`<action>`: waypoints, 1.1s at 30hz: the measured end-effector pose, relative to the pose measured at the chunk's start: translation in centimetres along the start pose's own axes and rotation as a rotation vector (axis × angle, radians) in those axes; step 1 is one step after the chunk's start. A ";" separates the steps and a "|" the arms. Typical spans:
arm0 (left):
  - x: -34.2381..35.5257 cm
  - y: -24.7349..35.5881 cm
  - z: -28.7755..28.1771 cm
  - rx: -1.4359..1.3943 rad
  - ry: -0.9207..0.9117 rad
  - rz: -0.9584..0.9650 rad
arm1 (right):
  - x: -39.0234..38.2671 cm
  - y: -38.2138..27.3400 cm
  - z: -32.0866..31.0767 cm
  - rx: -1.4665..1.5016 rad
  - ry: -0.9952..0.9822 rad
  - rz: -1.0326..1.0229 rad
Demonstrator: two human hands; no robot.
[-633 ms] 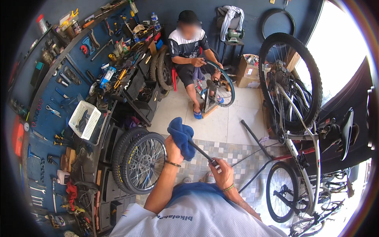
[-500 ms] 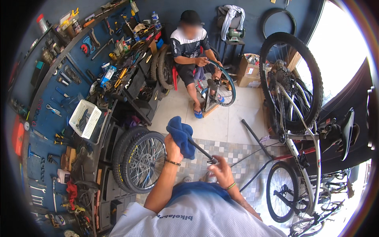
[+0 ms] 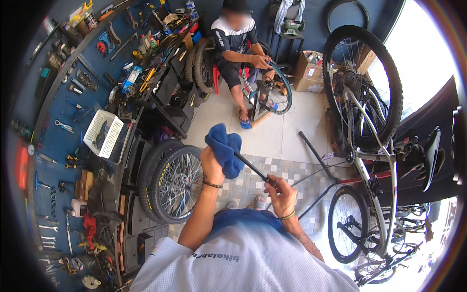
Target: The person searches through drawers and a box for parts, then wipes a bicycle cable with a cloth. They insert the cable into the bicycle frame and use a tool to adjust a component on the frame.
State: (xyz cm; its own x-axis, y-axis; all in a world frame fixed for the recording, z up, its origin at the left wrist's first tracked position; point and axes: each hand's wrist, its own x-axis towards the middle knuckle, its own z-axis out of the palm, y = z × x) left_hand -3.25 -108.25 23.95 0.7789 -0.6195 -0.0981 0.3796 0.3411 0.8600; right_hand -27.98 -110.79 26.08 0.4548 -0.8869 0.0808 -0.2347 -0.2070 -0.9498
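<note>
My left hand [image 3: 212, 165] is wrapped round a bunched blue cloth [image 3: 224, 146]. Out of the cloth runs a slim black rod [image 3: 252, 168], slanting down to the right; the end inside the cloth is hidden. My right hand [image 3: 283, 198] pinches the rod's near end between thumb and fingers. Both hands are in front of my torso, above the tiled floor. Whether the rod is a tube or solid, I cannot tell.
Two bicycle wheels [image 3: 177, 187] stand left beside the tool bench, which has a white basket [image 3: 103, 134]. An upturned bicycle [image 3: 374, 194] fills the right. Ahead, a seated person [image 3: 236, 41] handles a wheel [image 3: 284, 92]. A black pole [image 3: 311, 148] crosses the floor.
My right hand's fingers have closed more firmly on the rod's near end. The cloth still wraps the far part in my left hand. The seated person's hands have shifted along the wheel.
</note>
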 end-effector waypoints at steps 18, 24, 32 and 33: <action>-1.5 3.1 1.5 -0.126 -0.198 -0.165 | -0.9 -1.2 -1.7 -0.051 -0.125 0.080; -3.4 1.7 2.8 -0.171 -0.180 -0.114 | -1.0 0.5 -1.0 0.635 -0.361 0.458; -5.2 0.8 -2.3 0.056 0.130 0.053 | -0.4 -1.0 3.0 -0.103 -0.266 -0.104; -5.1 0.9 -5.6 0.023 0.134 0.105 | -0.9 -1.3 3.8 -0.142 -0.272 -0.159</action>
State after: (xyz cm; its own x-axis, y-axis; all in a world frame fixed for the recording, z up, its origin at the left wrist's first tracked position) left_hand -4.06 -100.86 22.44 0.8740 -0.4807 -0.0714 0.2820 0.3820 0.8801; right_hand -24.87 -108.16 26.06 0.7032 -0.7004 0.1225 -0.2511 -0.4058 -0.8788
